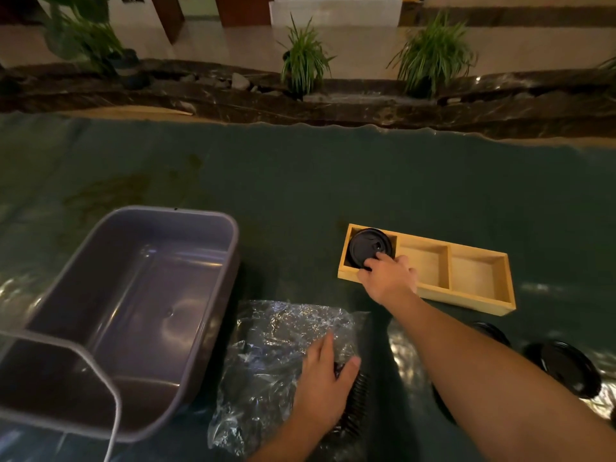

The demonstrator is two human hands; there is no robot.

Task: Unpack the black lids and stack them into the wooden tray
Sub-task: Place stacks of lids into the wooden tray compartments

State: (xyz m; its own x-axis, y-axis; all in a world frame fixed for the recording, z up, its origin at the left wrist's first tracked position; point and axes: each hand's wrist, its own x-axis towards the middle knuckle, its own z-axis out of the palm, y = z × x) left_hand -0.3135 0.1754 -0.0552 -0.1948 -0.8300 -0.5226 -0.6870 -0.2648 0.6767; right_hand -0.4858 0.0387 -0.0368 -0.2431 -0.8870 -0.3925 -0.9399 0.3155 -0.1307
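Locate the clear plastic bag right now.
In the head view, the plastic bag lies low and centre on the table, under the left hand, just right of the grey tub.

Lobby-like hall: polished floor (206, 45), potted plants (305, 61).

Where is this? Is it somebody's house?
Probably not a house: more like a lobby or cafe. Potted plants line a dark stone ledge, with polished floor beyond, and there are many takeaway-cup lids.
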